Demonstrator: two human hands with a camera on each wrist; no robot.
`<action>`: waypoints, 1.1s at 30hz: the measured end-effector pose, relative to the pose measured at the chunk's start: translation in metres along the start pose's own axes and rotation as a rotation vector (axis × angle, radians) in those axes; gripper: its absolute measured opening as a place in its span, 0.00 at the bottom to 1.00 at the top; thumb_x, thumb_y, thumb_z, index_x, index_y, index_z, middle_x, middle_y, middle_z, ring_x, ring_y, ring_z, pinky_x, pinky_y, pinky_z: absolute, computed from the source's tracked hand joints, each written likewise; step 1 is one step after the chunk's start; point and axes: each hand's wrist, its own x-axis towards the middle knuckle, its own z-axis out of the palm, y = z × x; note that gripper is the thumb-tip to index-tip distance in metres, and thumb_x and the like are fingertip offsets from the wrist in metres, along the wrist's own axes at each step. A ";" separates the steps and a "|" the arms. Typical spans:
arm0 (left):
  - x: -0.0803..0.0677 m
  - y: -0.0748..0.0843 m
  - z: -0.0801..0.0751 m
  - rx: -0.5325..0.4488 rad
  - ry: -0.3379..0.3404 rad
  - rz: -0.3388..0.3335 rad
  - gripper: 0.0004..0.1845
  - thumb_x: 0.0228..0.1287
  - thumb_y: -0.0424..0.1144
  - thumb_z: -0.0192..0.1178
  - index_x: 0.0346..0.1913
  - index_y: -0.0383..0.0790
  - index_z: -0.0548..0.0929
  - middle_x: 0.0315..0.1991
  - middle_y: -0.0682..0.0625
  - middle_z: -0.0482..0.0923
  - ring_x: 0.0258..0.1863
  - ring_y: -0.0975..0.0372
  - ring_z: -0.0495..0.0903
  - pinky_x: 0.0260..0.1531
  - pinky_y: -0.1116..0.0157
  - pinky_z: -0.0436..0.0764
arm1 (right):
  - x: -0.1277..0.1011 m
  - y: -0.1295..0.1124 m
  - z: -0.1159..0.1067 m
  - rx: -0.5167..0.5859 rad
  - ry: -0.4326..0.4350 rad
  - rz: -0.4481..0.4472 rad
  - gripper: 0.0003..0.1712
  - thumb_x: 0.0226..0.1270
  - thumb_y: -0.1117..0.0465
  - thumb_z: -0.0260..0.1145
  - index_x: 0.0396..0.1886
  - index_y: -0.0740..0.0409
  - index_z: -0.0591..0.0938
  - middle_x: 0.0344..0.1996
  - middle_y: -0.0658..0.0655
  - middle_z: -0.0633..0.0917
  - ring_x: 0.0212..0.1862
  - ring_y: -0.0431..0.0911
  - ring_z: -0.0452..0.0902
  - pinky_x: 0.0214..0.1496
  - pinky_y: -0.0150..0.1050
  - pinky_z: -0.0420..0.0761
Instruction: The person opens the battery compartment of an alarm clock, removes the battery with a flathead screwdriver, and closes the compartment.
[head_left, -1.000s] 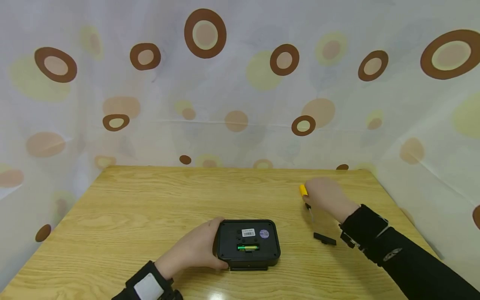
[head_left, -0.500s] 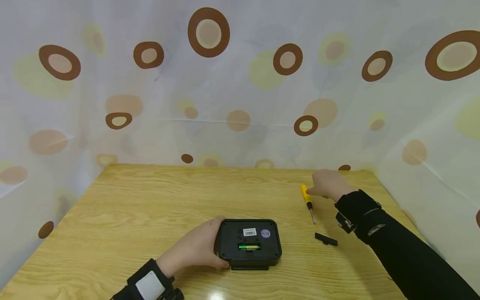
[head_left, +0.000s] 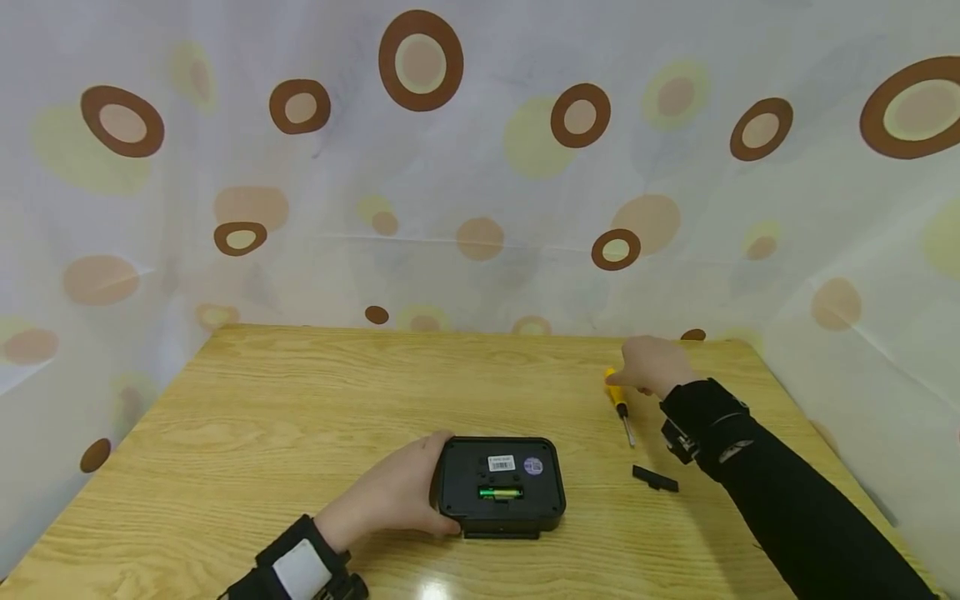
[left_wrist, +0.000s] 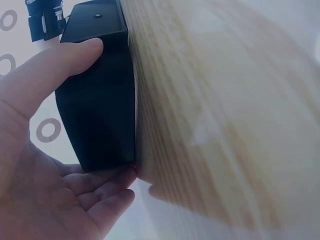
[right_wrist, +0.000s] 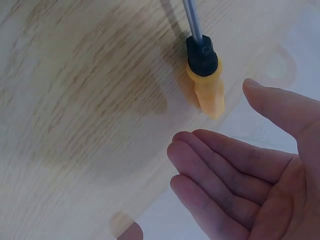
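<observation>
- Black box (head_left: 501, 486) lies back-up on the worktop (head_left: 300, 400), near the front edge, with a green battery (head_left: 500, 493) showing in its open slot and two small stickers (head_left: 501, 462) above that.
- Left hand (head_left: 390, 496) grips the box's left end: in the left wrist view the thumb (left_wrist: 75, 55) presses along one edge and the fingers (left_wrist: 107, 182) curl under the opposite edge, clamped on the casing.
- Small black cover (head_left: 656, 478) lies flat on the worktop, to the right of the box and well clear of both sets of fingers.
- Screwdriver (head_left: 620, 406) lies farther back on the right, its yellow handle pointing away and its metal shaft toward the cover.
- Right hand (head_left: 651, 367) hovers at the handle's far end; the right wrist view shows the fingers (right_wrist: 220, 160) straight and apart, just beside the handle (right_wrist: 209, 95) and not gripping it.
- Spotted curtain (head_left: 480, 167) hangs behind the worktop.
</observation>
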 end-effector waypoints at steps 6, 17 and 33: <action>0.000 0.000 -0.001 0.000 -0.002 -0.006 0.62 0.39 0.44 0.89 0.76 0.26 0.65 0.63 0.38 0.81 0.57 0.53 0.82 0.58 0.50 0.81 | 0.006 0.001 0.010 0.001 0.025 -0.010 0.30 0.71 0.49 0.73 0.10 0.49 0.72 0.09 0.47 0.65 0.16 0.42 0.63 0.24 0.36 0.66; -0.001 0.001 0.000 0.004 -0.003 -0.011 0.63 0.39 0.45 0.89 0.77 0.26 0.63 0.64 0.37 0.80 0.58 0.52 0.82 0.59 0.49 0.81 | 0.008 -0.007 0.021 -0.008 0.084 0.021 0.20 0.66 0.55 0.74 0.18 0.55 0.78 0.16 0.53 0.75 0.21 0.47 0.72 0.26 0.38 0.70; -0.001 0.001 0.000 0.018 -0.007 -0.020 0.64 0.39 0.46 0.89 0.78 0.26 0.63 0.65 0.37 0.80 0.59 0.52 0.81 0.60 0.48 0.81 | 0.010 -0.012 0.027 -0.092 0.146 0.058 0.13 0.66 0.59 0.73 0.27 0.59 0.80 0.24 0.57 0.79 0.27 0.50 0.74 0.31 0.42 0.72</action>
